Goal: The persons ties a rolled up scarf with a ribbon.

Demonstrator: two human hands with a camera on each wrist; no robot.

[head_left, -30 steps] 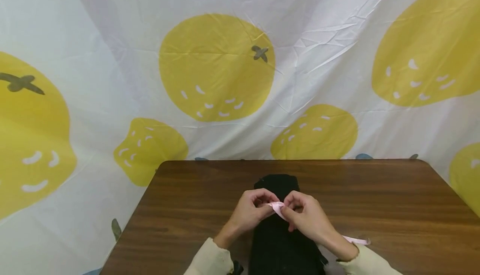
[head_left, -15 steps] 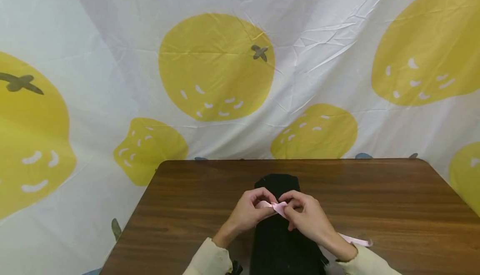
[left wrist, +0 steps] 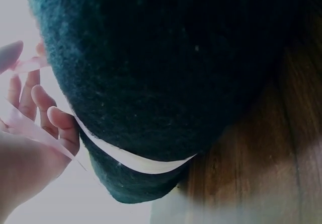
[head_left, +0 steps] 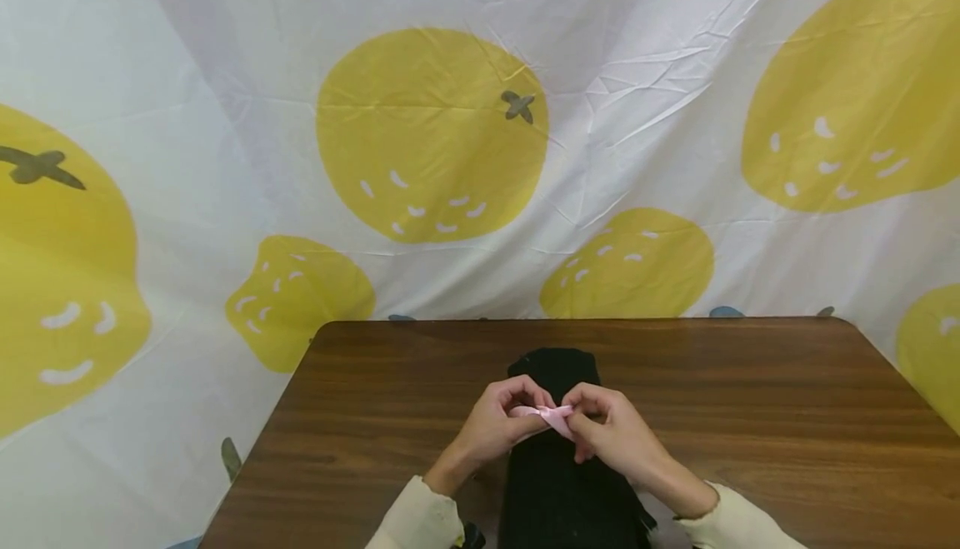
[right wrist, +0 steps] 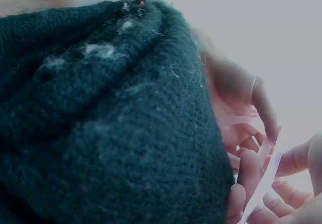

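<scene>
A dark, knitted fabric bundle (head_left: 570, 499) lies lengthwise in front of me. Pink ribbon (left wrist: 143, 163) runs round the bundle in the left wrist view. Above its upper part, both hands work the ribbon (head_left: 555, 418), which crosses itself between them. My left hand (head_left: 493, 422) pinches one side, a loop of ribbon showing by its thumb and forefinger. Thumb and forefinger of my right hand (head_left: 613, 431) pinch the other side, close to the crossing. In the right wrist view a strand of the ribbon (right wrist: 264, 186) stretches among the fingers of both hands.
The brown wooden table (head_left: 750, 399) extends on both sides of the bundle. Behind its far edge hangs a white cloth (head_left: 480, 282) printed with yellow fruit. A small black object (head_left: 474, 535) shows beside the left sleeve (head_left: 420, 516).
The ribbon between the fingertips has gone from a folded twist to a clearer crossing with a loop at the left hand. The ribbon tail beyond the right forearm is no longer in sight.
</scene>
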